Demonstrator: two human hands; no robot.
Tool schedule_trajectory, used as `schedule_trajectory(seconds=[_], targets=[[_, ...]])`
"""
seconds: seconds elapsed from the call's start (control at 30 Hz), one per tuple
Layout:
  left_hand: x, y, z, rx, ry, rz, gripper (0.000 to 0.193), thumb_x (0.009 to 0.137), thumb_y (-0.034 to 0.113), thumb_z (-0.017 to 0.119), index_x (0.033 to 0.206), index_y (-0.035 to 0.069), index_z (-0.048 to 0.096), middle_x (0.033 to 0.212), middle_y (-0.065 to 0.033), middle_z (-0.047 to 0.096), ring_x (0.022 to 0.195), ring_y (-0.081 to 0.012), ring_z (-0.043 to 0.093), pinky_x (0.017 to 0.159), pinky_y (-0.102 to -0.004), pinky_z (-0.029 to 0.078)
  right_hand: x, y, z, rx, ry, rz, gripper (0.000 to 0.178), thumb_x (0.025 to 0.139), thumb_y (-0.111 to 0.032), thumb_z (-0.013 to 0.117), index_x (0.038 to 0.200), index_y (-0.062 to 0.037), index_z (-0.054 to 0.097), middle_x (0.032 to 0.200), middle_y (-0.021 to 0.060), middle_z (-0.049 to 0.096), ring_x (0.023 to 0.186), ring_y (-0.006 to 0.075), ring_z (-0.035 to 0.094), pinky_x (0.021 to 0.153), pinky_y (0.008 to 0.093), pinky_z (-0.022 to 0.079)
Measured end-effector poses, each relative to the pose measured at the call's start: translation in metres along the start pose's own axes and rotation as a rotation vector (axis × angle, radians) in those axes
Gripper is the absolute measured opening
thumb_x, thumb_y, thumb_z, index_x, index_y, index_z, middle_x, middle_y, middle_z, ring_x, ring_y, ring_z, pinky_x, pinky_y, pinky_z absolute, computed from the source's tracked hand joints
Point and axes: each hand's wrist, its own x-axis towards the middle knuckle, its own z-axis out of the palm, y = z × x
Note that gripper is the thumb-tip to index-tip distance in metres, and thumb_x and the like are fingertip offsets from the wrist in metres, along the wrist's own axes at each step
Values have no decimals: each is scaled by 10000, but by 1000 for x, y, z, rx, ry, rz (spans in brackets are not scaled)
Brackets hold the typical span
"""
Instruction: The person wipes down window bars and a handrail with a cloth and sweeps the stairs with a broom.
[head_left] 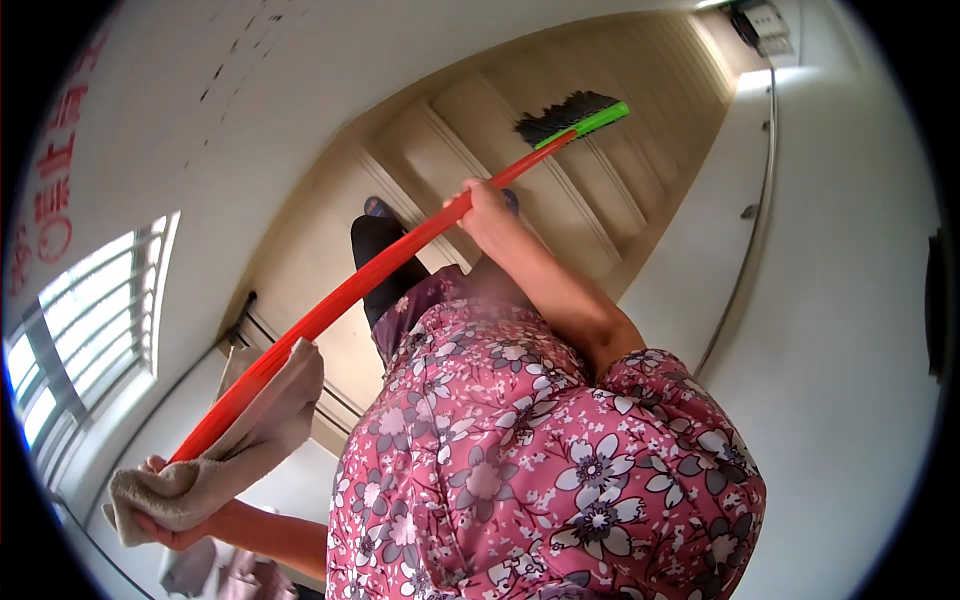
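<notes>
A long broom with a red handle (345,292) slants across my body, from lower left up to the stairs ahead. At its far end, a bright green head (603,118) carries dark grey bristles (562,117), held over the steps. My right hand (483,210) is wrapped round the lower part of the handle, nearer the bristles. My left hand (178,536) is closed around a beige cloth (265,415) at the handle's near end. The cloth hangs along the handle and partly hides those fingers.
Beige stairs (470,125) descend ahead, with my shoes (376,206) on a step. A metal handrail (760,200) runs along the right wall (840,280). A barred window (95,310) is in the left wall, which bears red markings (58,170).
</notes>
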Motion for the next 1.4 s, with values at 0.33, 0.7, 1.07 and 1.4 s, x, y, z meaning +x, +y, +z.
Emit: schedule_trajectory(seconds=[0.33, 0.7, 1.07, 1.4], targets=[[9, -31, 11, 202, 163, -23, 213, 683, 90, 464, 478, 76, 410, 515, 22, 319, 366, -68, 302, 340, -185, 227, -21, 21, -7, -46, -19, 87, 120, 725, -11, 432, 828, -35, 375, 703, 114, 387, 561, 228, 421, 528, 415, 408], [-89, -17, 18, -318, -284, -1468, 423, 770, 318, 421, 969, -52, 475, 905, -134, 518, 844, -224, 515, 741, -337, 419, 121, -14, -102, -418, 151, -103, 109, 704, -1, 485, 803, 30, 450, 812, 135, 474, 704, 273, 503, 578, 466, 458], [-74, 84, 76, -327, -312, -1464, 364, 815, 290, 382, 1052, 25, 461, 1051, -105, 479, 963, -226, 473, 816, -344, 391, 132, -37, -57, -103, 45, 62, 183, 700, 25, 519, 855, -46, 455, 838, 128, 487, 775, 278, 520, 690, 448, 463], [-16, 77, 71, 12, 169, -116, 220, 761, 191, 448, 898, 36, 522, 989, -156, 501, 828, -252, 526, 656, -361, 444, 64, -9, -14, 10, -165, 193, 247, 667, -145, 575, 847, -35, 446, 723, 123, 468, 717, 285, 490, 652, 433, 419]])
